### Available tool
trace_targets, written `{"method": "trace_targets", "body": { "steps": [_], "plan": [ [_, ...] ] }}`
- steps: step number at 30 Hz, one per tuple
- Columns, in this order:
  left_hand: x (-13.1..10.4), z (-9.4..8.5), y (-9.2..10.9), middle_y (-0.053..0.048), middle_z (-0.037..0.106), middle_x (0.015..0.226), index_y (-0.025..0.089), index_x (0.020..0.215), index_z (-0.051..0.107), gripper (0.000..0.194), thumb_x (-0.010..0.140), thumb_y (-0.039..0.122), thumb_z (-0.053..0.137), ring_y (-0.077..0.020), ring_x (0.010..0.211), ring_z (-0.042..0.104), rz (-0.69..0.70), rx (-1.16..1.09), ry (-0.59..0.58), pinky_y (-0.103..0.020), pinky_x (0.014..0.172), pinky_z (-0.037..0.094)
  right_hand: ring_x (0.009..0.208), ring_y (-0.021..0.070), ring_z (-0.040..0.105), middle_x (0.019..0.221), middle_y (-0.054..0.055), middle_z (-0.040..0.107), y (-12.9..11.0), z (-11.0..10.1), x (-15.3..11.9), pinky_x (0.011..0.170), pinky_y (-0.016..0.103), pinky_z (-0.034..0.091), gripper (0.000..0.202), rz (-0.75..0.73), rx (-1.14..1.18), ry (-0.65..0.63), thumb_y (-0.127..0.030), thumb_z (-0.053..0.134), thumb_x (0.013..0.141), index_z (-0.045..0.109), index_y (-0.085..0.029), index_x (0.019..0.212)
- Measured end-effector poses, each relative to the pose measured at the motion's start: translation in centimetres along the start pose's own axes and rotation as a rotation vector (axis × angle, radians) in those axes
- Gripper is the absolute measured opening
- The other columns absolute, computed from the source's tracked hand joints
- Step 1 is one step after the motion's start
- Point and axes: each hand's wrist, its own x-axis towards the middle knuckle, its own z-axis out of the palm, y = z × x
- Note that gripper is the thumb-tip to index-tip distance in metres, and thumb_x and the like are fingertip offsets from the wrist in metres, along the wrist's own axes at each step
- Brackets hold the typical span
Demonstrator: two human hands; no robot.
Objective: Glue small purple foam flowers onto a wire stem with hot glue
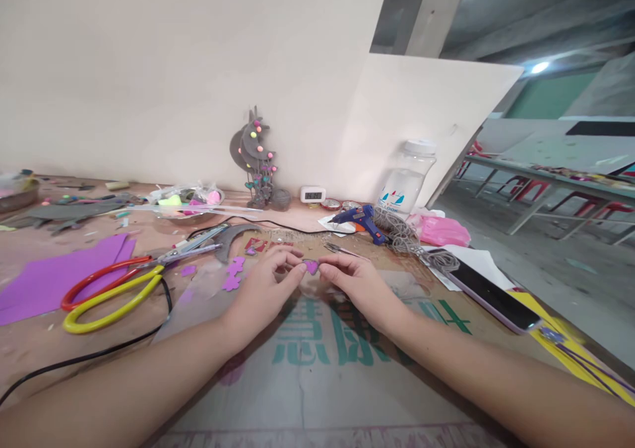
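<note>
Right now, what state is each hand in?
Left hand: closed, holding a small purple piece at its edge.
Right hand: closed, holding the same piece at the opposite edge.

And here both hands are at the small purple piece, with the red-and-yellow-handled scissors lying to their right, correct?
Not quite: the scissors lie to the left of the hands, as the head view shows. The left hand and right hand are indeed at the purple piece.
</note>
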Motion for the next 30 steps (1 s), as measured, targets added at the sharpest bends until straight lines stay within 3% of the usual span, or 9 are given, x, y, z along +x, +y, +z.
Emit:
{"method": "trace_targets", "body": {
  "steps": [5,9,12,15,19,23,30],
  "plan": [
    [-0.3,0.0,0.4,-0.006,0.061,0.11,0.019,0.073,0.061,0.018,0.082,0.03,0.051,-0.0202,0.107,0.053,-0.019,0.003,-0.046,-0.032,0.088,0.041,0.056,0.0084,0.049,0.066,-0.001,0.06,-0.2,0.1,-0.2,0.056,0.022,0.04,0.021,0.007,0.027,0.021,-0.037,0.062,0.073,0.066,-0.016,0.076],
    [-0.3,0.3,0.0,-0.007,0.06,0.113,0.019,0.084,0.051,0.021,0.083,0.04,0.049,-0.0174,0.086,0.062,-0.12,-0.275,-0.105,-0.031,0.075,0.047,0.053,0.0079,0.044,0.061,-0.002,0.054,-0.4,0.2,-0.3,0.052,0.021,0.036,0.022,0.008,0.029,0.055,-0.037,0.062,0.073,0.063,-0.015,0.071],
    [-0.1,0.4,-0.7,-0.004,0.064,0.09,0.021,0.098,0.044,0.027,0.086,0.045,0.043,-0.0142,0.069,0.061,-0.188,-0.442,-0.118,-0.028,0.066,0.046,0.053,0.0078,0.043,0.061,-0.002,0.054,-0.5,0.2,-0.3,0.051,0.021,0.035,0.022,0.001,0.016,0.066,-0.037,0.062,0.073,0.063,-0.015,0.073],
    [0.0,0.4,-1.0,0.001,0.058,0.072,0.02,0.108,0.047,0.033,0.088,0.045,0.039,-0.0138,0.068,0.056,-0.204,-0.388,-0.142,-0.025,0.062,0.042,0.053,0.0078,0.042,0.062,-0.002,0.054,-0.5,0.2,-0.3,0.051,0.021,0.034,0.021,-0.004,0.004,0.056,-0.036,0.062,0.073,0.063,-0.015,0.075],
    [0.0,0.3,-1.0,0.003,0.051,0.067,0.019,0.096,0.055,0.029,0.088,0.042,0.039,-0.0126,0.066,0.048,-0.144,-0.274,-0.172,-0.023,0.06,0.038,0.053,0.0082,0.043,0.061,-0.002,0.054,-0.5,0.3,-0.3,0.052,0.022,0.035,0.02,-0.009,-0.023,0.063,-0.035,0.061,0.074,0.062,-0.015,0.073],
    [0.0,0.2,-0.9,0.003,0.051,0.064,0.018,0.084,0.052,0.026,0.087,0.041,0.043,-0.0115,0.06,0.046,-0.174,-0.17,-0.144,-0.023,0.056,0.035,0.056,0.0095,0.047,0.064,-0.001,0.057,-0.4,0.3,-0.4,0.054,0.022,0.038,0.019,-0.024,-0.106,0.089,-0.034,0.06,0.075,0.063,-0.015,0.073],
    [-0.2,0.2,-0.4,0.002,0.055,0.067,0.017,0.082,0.051,0.024,0.087,0.04,0.043,-0.0125,0.065,0.052,-0.131,-0.228,-0.129,-0.025,0.064,0.041,0.056,0.0101,0.047,0.064,0.0,0.058,0.1,0.4,-0.2,0.053,0.022,0.039,0.018,-0.047,-0.185,0.116,-0.033,0.057,0.076,0.063,-0.016,0.074]
  ]
}}
